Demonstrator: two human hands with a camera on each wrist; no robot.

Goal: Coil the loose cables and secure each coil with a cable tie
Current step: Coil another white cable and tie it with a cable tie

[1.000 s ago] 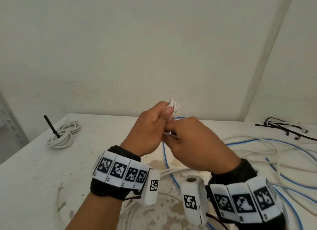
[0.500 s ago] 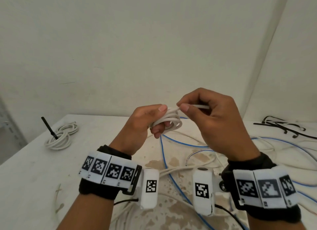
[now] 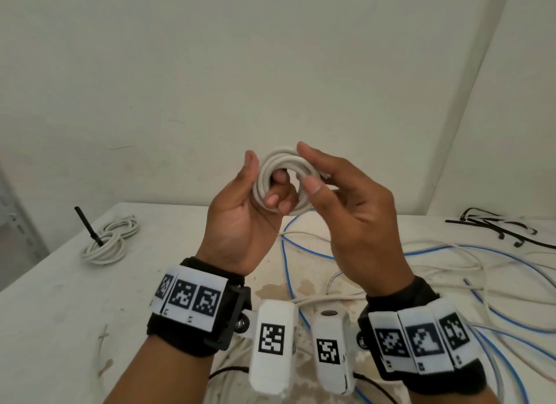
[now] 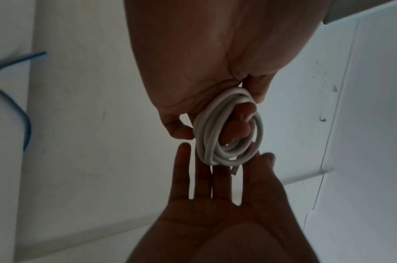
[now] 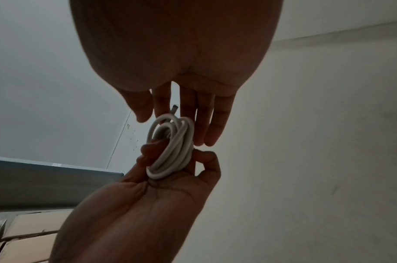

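White cord, wound into a small ring, is up in the air between the person's two hands, chest-high above the table [image 3: 54, 307] and square to their face, so the hole of the ring looks straight back at them. Going left to right: far off on the table's left end sits a finished coil [image 3: 103, 247] with a black tie standing out of it. Then the left hand [image 3: 240, 220], palm turned inward, fingers curled through the middle of the white coil [image 3: 284, 180] with the thumb up along its left rim; this hand carries it. The right hand [image 3: 352, 211] comes next, fingers straight and loose, index tip on the coil's top edge and thumb against its right side, steadying more than holding. From the left wrist view a short free end pokes out past the ring toward the right fingers. Beyond, loose blue and white cables [image 3: 451, 262] sprawl over the table, and the black ties [image 3: 493, 226] lie at the far right corner, well apart from both hands. I'd judge the right hand the one free to fetch a tie, since the left is threaded through the coil.
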